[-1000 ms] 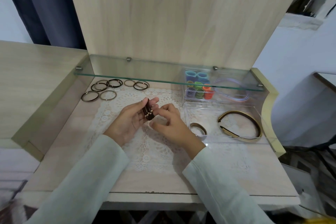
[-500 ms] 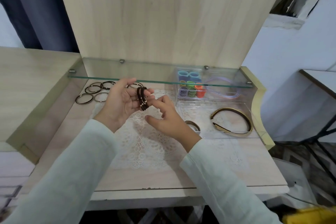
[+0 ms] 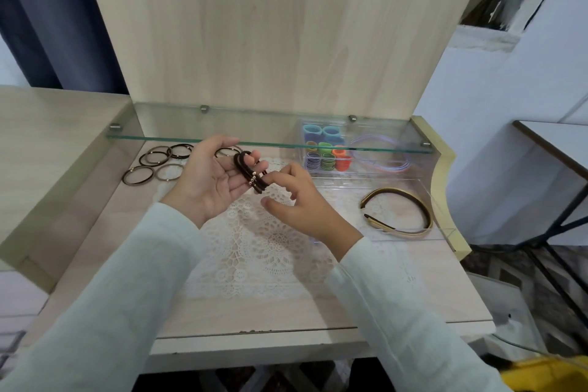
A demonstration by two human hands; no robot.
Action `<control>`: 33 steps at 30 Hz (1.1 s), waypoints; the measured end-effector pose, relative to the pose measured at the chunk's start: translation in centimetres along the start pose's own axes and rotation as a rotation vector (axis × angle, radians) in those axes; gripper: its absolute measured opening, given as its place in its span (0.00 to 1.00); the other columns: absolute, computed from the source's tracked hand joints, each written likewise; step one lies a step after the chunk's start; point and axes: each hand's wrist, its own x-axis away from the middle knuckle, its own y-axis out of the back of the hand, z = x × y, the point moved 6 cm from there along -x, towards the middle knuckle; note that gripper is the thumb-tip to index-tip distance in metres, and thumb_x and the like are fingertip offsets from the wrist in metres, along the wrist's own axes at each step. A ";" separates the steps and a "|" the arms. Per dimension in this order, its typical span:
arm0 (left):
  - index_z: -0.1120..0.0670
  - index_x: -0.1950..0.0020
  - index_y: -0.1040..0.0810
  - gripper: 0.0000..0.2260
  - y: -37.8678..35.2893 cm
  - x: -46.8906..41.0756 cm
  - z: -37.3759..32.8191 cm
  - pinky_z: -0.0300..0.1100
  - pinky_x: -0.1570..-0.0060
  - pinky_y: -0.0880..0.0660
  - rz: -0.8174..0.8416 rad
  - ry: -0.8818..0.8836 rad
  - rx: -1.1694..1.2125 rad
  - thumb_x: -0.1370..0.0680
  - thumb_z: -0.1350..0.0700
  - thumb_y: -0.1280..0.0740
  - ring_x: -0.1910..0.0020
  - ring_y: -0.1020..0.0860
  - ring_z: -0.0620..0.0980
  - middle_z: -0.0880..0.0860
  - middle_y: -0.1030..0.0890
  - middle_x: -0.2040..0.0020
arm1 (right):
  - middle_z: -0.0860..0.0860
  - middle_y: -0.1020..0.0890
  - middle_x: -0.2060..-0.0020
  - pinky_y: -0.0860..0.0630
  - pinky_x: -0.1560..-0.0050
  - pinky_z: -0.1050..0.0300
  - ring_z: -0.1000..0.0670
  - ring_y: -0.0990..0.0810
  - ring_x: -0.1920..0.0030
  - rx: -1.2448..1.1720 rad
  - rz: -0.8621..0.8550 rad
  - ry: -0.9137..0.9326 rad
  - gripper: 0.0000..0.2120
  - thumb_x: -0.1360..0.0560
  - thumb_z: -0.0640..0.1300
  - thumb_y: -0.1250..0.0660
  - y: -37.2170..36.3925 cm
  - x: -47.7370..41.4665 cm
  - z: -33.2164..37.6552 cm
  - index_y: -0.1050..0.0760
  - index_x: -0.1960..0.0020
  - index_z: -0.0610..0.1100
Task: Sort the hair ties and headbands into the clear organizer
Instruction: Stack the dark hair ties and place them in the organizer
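The sorting looks partly done. The clear plastic organizer (image 3: 445, 230) already has rolls of brightly coloured hair ties (image 3: 325, 158) in its back-left compartment, a pale lilac plastic headband (image 3: 383, 165) in its back-right one and a gold-and-brown curved headband (image 3: 401, 212) in its large front section. Not yet sorted, a cluster of loose brown and bronze ring-shaped hair ties (image 3: 159, 163) lies on the desk (image 3: 95, 264) well to the left of the organizer. A bundle of dark brown elastic hair ties with small gold beads (image 3: 251, 177) is held in the air just left of the organizer. The left hand (image 3: 208, 183) is palm up, its gently curled fingers gripping the bundle. The right hand (image 3: 300, 205) has its forefinger at the bundle and the other fingers loosely bent; whether it hooks the ties I cannot tell. By my reckoning the bundle goes in next, then the loose rings.
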 end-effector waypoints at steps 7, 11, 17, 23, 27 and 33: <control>0.56 0.65 0.21 0.13 0.1 -0.2 1.2 0.42 0.44 0.25 0.029 0.075 -0.113 0.24 0.51 0.36 0.56 0.16 0.49 0.50 0.16 0.59 | 0.45 0.30 0.52 0.38 0.47 0.66 0.49 0.34 0.47 0.139 0.044 0.020 0.14 0.27 0.43 0.28 1.2 0.3 -0.7 0.21 0.42 0.47; 0.50 0.68 0.24 0.13 0.5 -1.0 1.5 0.44 0.50 0.32 0.051 0.115 -0.390 0.26 0.47 0.34 0.53 0.21 0.48 0.45 0.19 0.62 | 0.48 0.33 0.55 0.38 0.50 0.59 0.48 0.35 0.50 0.326 0.060 0.080 0.12 0.26 0.46 0.29 2.6 0.1 -0.7 0.21 0.42 0.48; 0.47 0.64 0.24 0.12 -0.2 -2.1 2.0 0.42 0.58 0.35 0.000 0.088 -0.673 0.39 0.42 0.27 0.56 0.22 0.45 0.44 0.21 0.62 | 0.48 0.33 0.56 0.36 0.53 0.55 0.48 0.35 0.53 0.592 0.065 0.189 0.12 0.26 0.46 0.30 4.4 0.2 -0.6 0.20 0.43 0.49; 0.49 0.59 0.23 0.06 -1.6 -4.0 2.9 0.42 0.63 0.38 -0.059 0.064 -0.836 0.30 0.50 0.27 0.60 0.25 0.45 0.47 0.25 0.59 | 0.48 0.33 0.58 0.30 0.56 0.49 0.46 0.33 0.55 0.726 0.067 0.273 0.10 0.29 0.43 0.28 6.0 0.8 -0.7 0.19 0.47 0.47; 0.51 0.61 0.25 0.08 -3.7 -5.5 3.3 0.40 0.67 0.38 -0.083 0.061 -1.028 0.26 0.49 0.30 0.61 0.27 0.47 0.50 0.26 0.59 | 0.48 0.33 0.58 0.27 0.55 0.47 0.43 0.30 0.54 0.780 0.110 0.282 0.11 0.31 0.40 0.28 7.2 1.6 -0.9 0.19 0.48 0.46; 0.53 0.58 0.21 0.09 -7.7 -7.7 4.1 0.40 0.62 0.30 0.031 -0.058 -1.304 0.28 0.48 0.29 0.60 0.27 0.49 0.51 0.23 0.58 | 0.44 0.27 0.56 0.28 0.52 0.49 0.42 0.28 0.52 0.781 0.173 0.170 0.11 0.30 0.37 0.29 10.1 3.3 -2.3 0.18 0.48 0.45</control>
